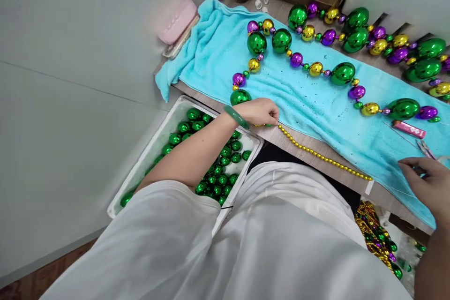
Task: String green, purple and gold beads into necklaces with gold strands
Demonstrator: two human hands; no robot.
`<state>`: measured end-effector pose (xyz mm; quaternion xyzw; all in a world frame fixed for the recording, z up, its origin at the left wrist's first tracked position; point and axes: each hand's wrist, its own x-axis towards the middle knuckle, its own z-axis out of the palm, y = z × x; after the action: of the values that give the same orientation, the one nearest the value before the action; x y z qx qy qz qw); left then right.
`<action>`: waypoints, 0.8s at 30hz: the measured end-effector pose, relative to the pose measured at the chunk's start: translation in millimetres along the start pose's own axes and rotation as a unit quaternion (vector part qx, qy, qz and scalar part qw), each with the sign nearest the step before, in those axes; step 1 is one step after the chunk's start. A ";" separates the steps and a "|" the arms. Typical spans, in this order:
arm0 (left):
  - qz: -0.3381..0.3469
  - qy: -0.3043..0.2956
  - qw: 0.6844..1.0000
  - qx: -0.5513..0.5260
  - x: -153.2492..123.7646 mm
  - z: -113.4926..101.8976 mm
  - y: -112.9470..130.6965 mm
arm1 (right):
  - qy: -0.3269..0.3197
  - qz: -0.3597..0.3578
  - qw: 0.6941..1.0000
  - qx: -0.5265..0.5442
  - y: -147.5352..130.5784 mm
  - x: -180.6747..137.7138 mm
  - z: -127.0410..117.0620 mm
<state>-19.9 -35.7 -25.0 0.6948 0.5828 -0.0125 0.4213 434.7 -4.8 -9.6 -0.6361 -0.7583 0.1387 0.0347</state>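
My left hand (pixel 259 111), with a green bangle on the wrist, is closed in a pinch on the end of a strand of small gold beads (pixel 323 155) at the near table edge. The strand runs right along the edge of a turquoise towel (pixel 316 108). A long garland of big green, purple and gold balls (pixel 342 73) lies across the towel just beyond that hand. My right hand (pixel 427 185) rests at the towel's right end with its fingers curled near a thin thread; what they hold is too fine to make out.
A white tray (pixel 160 138) full of green balls sits below the table at my left. More finished garlands (pixel 397 44) lie at the back right. A pink lighter (pixel 408 129) and small pliers (pixel 426 149) lie on the towel. A pink case (pixel 176 21) sits far left. Beads (pixel 376 236) fill a container lower right.
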 end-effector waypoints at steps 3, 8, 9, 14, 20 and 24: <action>0.011 0.002 1.000 -0.009 -0.7 0.4 -2.0 | -0.053 0.054 0.997 0.035 5.9 -10.4 2.8; 0.020 0.004 1.000 -0.020 -3.0 -1.1 -3.1 | -0.073 0.036 0.996 0.035 7.5 -19.8 11.1; 0.014 0.001 1.000 -0.020 -3.1 -2.0 -2.9 | -0.068 0.018 0.997 0.032 6.9 -21.0 12.7; -0.018 -0.038 0.999 -0.026 -3.6 -9.9 3.9 | -0.043 -0.036 0.998 0.034 2.6 -28.0 17.0; -0.078 -0.054 0.995 -0.006 -3.5 -16.4 10.8 | -0.021 -0.064 0.995 0.073 6.1 -39.0 12.3; -0.123 -0.073 0.989 0.041 6.4 -17.3 1.2 | -0.008 -0.065 0.995 0.081 15.1 -45.8 11.1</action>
<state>-25.1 -20.2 -16.5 0.6319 0.6305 -0.1384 0.4291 455.2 -49.0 -18.5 -0.5797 -0.7844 0.2017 0.0889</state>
